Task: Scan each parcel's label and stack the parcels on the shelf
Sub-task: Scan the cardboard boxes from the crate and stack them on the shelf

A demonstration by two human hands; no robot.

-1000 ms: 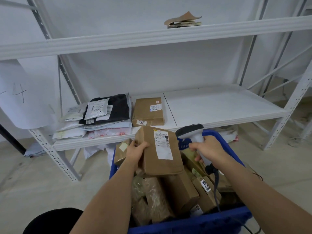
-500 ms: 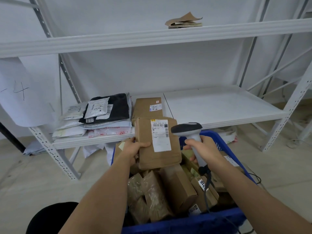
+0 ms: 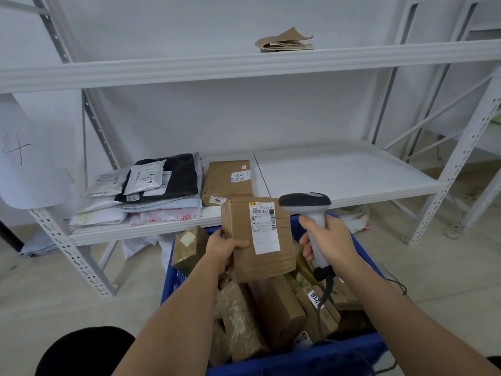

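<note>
My left hand (image 3: 223, 248) grips a brown cardboard parcel (image 3: 244, 256) by its left edge, label side up, held above the blue bin (image 3: 298, 359). Its white barcode label (image 3: 264, 226) faces me. My right hand (image 3: 329, 240) holds a grey and black barcode scanner (image 3: 309, 210) just right of the parcel, its head level with the label's top. The low white shelf (image 3: 339, 172) carries a brown box (image 3: 227, 180) and a pile of flat mailer bags (image 3: 143, 194) on its left half.
The blue bin holds several more brown parcels (image 3: 271, 308). The scanner's cable (image 3: 325, 299) hangs down into the bin. An upper shelf (image 3: 244, 63) carries a folded brown paper bundle (image 3: 284, 42). Slotted white uprights (image 3: 67, 253) stand at left and right. A dark round shape (image 3: 81, 351) sits bottom left.
My left hand has raised the parcel and turned its label more squarely toward me. The scanner has come up and closer beside the label.
</note>
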